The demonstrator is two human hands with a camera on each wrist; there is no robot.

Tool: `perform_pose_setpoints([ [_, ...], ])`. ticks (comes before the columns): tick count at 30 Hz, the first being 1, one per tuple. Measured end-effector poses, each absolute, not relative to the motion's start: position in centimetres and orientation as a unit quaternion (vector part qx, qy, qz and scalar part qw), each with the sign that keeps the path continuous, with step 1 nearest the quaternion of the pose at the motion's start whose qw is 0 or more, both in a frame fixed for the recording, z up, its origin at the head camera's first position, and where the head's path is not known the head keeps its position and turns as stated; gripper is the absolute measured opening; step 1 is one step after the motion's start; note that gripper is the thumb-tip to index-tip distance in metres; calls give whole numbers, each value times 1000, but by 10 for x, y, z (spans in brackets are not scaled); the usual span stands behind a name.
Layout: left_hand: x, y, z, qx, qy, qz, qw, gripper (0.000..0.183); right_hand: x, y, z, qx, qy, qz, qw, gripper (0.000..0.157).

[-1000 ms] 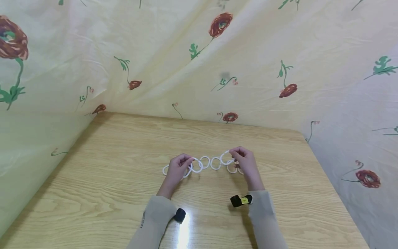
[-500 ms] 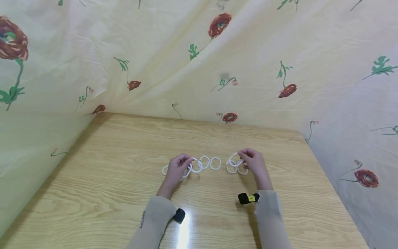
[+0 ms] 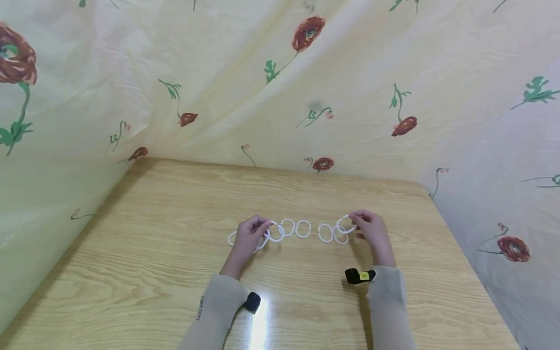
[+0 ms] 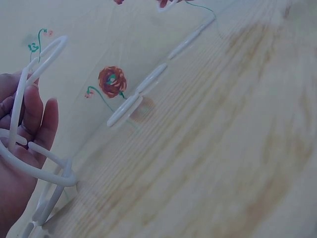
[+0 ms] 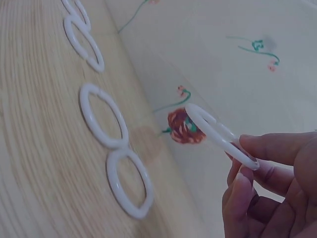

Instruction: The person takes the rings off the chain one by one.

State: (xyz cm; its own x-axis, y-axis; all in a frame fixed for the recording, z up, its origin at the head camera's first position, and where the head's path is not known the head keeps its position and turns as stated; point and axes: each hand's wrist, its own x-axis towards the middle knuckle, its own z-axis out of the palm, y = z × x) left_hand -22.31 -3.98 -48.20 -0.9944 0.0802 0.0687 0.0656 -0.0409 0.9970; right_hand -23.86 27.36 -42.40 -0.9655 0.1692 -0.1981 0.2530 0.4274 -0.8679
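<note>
White plastic rings, each with a small gap, are what both hands handle. My left hand [image 3: 250, 236] pinches one of a chain of linked rings [image 4: 34, 172]; the links dangle by the palm, partly hidden behind the hand in the head view. Between thumb and fingers of my right hand [image 3: 371, 228] is a single white ring [image 5: 228, 147], raised and tilted. Below it, two rings [image 5: 89, 119] lie flat on the table, edges close together. Two more rings [image 3: 297, 230] rest between the hands, nearer the left hand's chain.
The wood-grain table [image 3: 175, 194] meets a flower-patterned cloth [image 3: 227, 73] at the back and both sides. A black camera [image 3: 252, 302] sits on the left wrist, and another black camera [image 3: 352, 276] on the right. Light glares off the table's front.
My right hand has moved steadily right with its ring, away from the left hand and past the two right-side rings, uncovering them. The left hand stays in place with its chain.
</note>
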Motion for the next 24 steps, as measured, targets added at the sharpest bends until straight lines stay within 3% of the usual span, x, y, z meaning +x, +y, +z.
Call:
perform_pose_setpoints([
  [24, -224, -39, -482, 53, 689, 723, -3, 19, -237, 287, -430, 149, 851, -501, 51, 39],
])
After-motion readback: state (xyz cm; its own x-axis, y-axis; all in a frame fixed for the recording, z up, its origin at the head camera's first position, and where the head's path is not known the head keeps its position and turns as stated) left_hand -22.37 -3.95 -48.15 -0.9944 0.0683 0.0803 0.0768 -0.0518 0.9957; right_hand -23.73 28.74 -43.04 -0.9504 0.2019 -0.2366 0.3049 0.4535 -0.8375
